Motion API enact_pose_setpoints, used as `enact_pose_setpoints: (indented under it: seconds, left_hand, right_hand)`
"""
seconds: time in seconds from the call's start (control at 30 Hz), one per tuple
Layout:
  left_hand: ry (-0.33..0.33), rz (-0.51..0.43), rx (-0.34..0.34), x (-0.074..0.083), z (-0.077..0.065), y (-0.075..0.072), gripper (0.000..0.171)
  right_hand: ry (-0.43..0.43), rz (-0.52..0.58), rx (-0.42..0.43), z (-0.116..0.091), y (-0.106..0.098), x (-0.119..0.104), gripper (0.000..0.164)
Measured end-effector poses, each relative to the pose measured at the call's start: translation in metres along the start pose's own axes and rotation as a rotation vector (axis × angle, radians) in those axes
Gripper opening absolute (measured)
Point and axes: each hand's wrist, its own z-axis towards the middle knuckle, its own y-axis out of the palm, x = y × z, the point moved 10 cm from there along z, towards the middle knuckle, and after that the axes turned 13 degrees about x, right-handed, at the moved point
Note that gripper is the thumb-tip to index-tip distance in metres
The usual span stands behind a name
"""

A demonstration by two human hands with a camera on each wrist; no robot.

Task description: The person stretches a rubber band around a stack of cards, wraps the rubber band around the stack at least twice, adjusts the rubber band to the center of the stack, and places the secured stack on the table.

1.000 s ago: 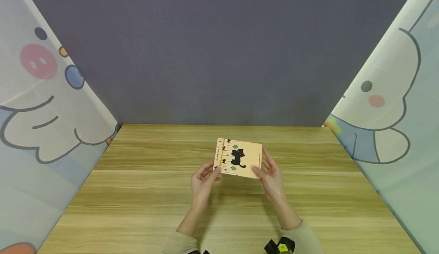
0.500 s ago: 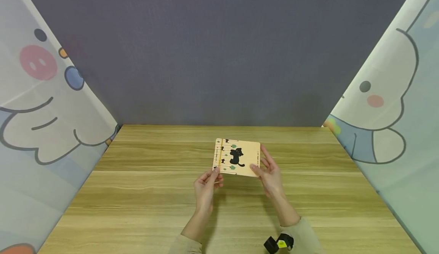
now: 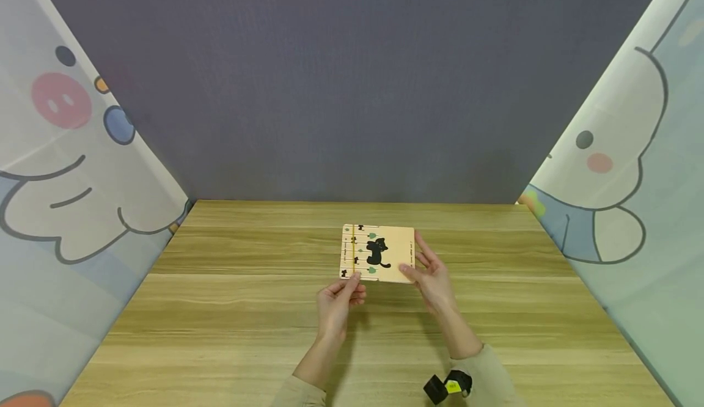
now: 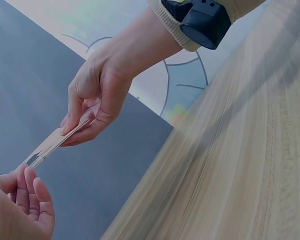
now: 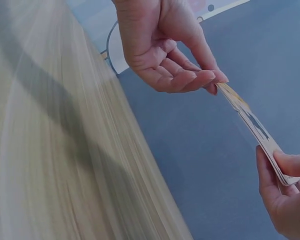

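Observation:
A thin cream booklet (image 3: 398, 248), printed with a black cat and small green leaves, is held up above the table. A narrow yellow elastic band (image 3: 353, 251) runs across it near its left end. My right hand (image 3: 434, 282) grips the right end, thumb on top and fingers behind. With thumb and fingertips, my left hand (image 3: 337, 309) pinches the near edge right where the band crosses; whether the band itself is caught cannot be told. In the right wrist view the booklet (image 5: 255, 127) appears edge-on, made of several thin layers.
The wood-grain table (image 3: 231, 309) lies below both hands. Behind it stands a dark grey panel (image 3: 352, 89). Cartoon-printed sheets hang on the left (image 3: 82, 211) and right (image 3: 616, 223). A black wrist device (image 3: 448, 387) is strapped at the right sleeve.
My left hand has shifted right and slightly nearer along the booklet's near edge, its thumb drawing to the band. The booklet has drifted a little left and levelled. My right hand keeps its grip.

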Motion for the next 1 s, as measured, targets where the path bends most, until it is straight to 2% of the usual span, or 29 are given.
enact_pose_setpoints:
  seconds: [0.27, 0.3, 0.4, 0.5, 0.53, 0.7, 0.83, 1.0]
  left_hand:
    - [-0.036, 0.043, -0.067, 0.000, -0.008, 0.010, 0.040]
    - [-0.012, 0.035, -0.099, 0.011, -0.014, 0.015, 0.036]
    - [-0.012, 0.052, -0.118, 0.011, -0.015, 0.015, 0.035]
    - [-0.036, 0.045, -0.085, 0.009, -0.012, 0.009, 0.034]
    - [-0.060, 0.051, -0.038, -0.001, -0.005, 0.002, 0.039]
    - [-0.038, 0.009, 0.052, 0.002, 0.001, -0.011, 0.039]
    - [-0.023, 0.026, 0.032, 0.002, -0.001, -0.009, 0.037]
    - [-0.071, 0.039, -0.020, -0.006, -0.008, 0.002, 0.037]
  right_hand:
    - [0.011, 0.042, -0.027, 0.001, 0.002, -0.002, 0.077]
    - [0.011, 0.043, -0.027, 0.000, 0.002, -0.002, 0.077]
    - [0.021, 0.038, -0.024, 0.000, 0.001, -0.001, 0.077]
    - [0.026, 0.042, -0.024, 0.000, 0.001, -0.001, 0.076]
    - [0.030, 0.044, -0.027, 0.000, 0.001, -0.001, 0.076]
    - [0.035, 0.050, -0.030, 0.000, 0.002, -0.002, 0.075]
    - [0.035, 0.037, -0.016, -0.001, 0.003, -0.001, 0.076]
    - [0.040, 0.000, -0.019, -0.004, 0.009, 0.002, 0.077]
